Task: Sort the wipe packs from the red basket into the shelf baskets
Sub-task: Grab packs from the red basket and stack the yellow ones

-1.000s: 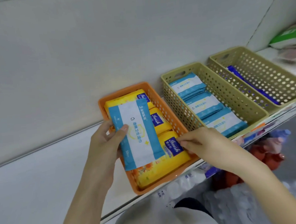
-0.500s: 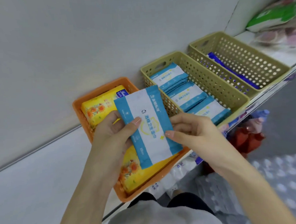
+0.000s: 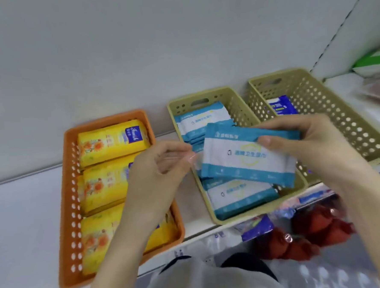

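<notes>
Wipe pack (image 3: 241, 160) in blue and white hangs over the middle beige basket (image 3: 233, 219), gripped at its far edge by the right hand (image 3: 313, 145), left hand (image 3: 159, 168) relaxed and seemingly empty beside it; I would square it inside the walls, then lay it flat on the matching packs (image 3: 239, 196).

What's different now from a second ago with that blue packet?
The blue-and-white wipe pack passed from the left hand to the right hand, which now holds it over the middle beige basket. The left hand seems to have let go. Yellow packs in the orange basket stayed put.
</notes>
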`<state>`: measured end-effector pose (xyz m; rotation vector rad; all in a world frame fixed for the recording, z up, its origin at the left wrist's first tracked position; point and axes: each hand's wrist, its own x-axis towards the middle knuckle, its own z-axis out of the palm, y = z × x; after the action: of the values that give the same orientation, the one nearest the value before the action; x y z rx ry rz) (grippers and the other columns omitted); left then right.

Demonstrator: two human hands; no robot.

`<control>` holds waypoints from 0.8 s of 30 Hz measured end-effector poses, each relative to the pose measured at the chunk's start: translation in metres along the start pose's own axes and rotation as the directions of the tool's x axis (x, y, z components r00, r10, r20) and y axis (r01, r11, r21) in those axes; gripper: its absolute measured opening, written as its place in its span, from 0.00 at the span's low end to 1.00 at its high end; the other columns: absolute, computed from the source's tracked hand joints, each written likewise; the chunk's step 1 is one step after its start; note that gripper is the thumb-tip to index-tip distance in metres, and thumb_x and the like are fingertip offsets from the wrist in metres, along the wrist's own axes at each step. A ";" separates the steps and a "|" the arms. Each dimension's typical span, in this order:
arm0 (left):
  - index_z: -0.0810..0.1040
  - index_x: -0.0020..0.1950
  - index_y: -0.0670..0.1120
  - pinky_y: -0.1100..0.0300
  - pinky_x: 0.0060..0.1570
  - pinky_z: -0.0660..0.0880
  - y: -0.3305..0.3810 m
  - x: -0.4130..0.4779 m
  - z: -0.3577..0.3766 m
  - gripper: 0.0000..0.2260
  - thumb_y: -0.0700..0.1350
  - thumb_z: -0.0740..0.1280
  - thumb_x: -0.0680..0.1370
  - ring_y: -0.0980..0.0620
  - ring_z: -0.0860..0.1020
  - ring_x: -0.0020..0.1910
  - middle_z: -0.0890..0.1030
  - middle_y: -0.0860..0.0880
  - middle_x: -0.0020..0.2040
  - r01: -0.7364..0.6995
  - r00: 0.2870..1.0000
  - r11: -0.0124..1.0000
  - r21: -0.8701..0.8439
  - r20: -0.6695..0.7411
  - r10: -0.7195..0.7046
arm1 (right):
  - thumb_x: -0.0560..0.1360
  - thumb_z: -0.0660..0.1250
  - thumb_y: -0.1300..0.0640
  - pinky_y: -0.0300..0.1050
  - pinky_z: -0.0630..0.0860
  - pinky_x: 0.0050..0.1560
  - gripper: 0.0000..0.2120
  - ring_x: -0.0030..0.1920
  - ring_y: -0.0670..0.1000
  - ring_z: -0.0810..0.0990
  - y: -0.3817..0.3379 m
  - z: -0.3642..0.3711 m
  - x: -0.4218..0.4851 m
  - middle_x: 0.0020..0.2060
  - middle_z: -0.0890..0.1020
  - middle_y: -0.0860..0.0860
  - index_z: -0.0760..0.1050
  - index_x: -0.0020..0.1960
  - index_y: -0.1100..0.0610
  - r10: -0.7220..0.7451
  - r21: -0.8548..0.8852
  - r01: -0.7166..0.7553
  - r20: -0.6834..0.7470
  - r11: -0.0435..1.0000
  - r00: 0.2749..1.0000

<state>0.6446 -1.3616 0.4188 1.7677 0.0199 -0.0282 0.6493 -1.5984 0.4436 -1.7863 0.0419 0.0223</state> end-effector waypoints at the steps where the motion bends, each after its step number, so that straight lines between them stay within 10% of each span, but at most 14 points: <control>1: 0.81 0.47 0.51 0.73 0.41 0.74 -0.004 -0.002 0.000 0.06 0.41 0.70 0.73 0.65 0.80 0.42 0.84 0.59 0.43 -0.024 0.998 0.996 0.091 -0.063 0.030 | 0.64 0.74 0.57 0.29 0.75 0.35 0.07 0.35 0.38 0.81 0.001 -0.014 0.009 0.36 0.85 0.43 0.84 0.41 0.49 -0.029 -0.041 0.027 -0.058 0.999 0.998; 4: 0.78 0.55 0.55 0.70 0.55 0.71 -0.018 -0.012 0.001 0.10 0.52 0.65 0.75 0.67 0.76 0.53 0.81 0.63 0.51 -0.061 0.982 0.936 0.346 -0.149 0.119 | 0.69 0.72 0.63 0.26 0.73 0.33 0.09 0.32 0.35 0.79 0.006 -0.043 0.038 0.32 0.83 0.37 0.81 0.43 0.49 -0.110 -0.205 0.087 -0.104 0.975 0.989; 8: 0.70 0.68 0.57 0.82 0.61 0.53 -0.025 -0.019 0.017 0.20 0.59 0.56 0.77 0.75 0.61 0.62 0.67 0.67 0.64 -0.170 0.982 0.827 0.537 0.026 0.185 | 0.70 0.72 0.63 0.26 0.73 0.37 0.09 0.34 0.34 0.78 0.021 -0.018 0.070 0.32 0.83 0.41 0.81 0.41 0.49 -0.033 -0.302 0.096 0.207 0.948 0.978; 12: 0.53 0.76 0.60 0.52 0.76 0.43 -0.038 -0.018 0.026 0.30 0.68 0.39 0.76 0.60 0.44 0.76 0.50 0.57 0.78 -0.134 0.990 0.598 0.790 0.139 0.037 | 0.72 0.72 0.62 0.30 0.71 0.49 0.05 0.42 0.36 0.77 0.047 0.022 0.091 0.41 0.82 0.46 0.81 0.43 0.52 0.047 -0.405 0.107 0.352 0.908 0.935; 18: 0.46 0.76 0.62 0.50 0.76 0.40 -0.049 -0.014 0.027 0.32 0.71 0.36 0.73 0.59 0.38 0.76 0.45 0.56 0.79 -0.096 0.992 0.562 0.821 0.124 -0.011 | 0.70 0.74 0.58 0.42 0.70 0.59 0.06 0.57 0.48 0.76 0.066 0.030 0.105 0.46 0.80 0.46 0.81 0.46 0.54 0.129 -0.442 0.024 0.314 0.897 0.941; 24: 0.46 0.76 0.63 0.57 0.73 0.36 -0.055 -0.014 0.027 0.31 0.71 0.39 0.74 0.61 0.37 0.75 0.45 0.58 0.78 -0.105 0.992 0.569 0.816 0.124 0.007 | 0.69 0.75 0.54 0.44 0.66 0.58 0.15 0.57 0.52 0.72 0.072 0.026 0.089 0.51 0.79 0.50 0.80 0.55 0.53 -0.220 -0.750 0.389 0.321 0.535 0.921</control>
<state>0.6293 -1.3769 0.3605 2.7260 -0.1571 -0.1005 0.7356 -1.5899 0.3641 -2.6916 -0.5129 -0.0545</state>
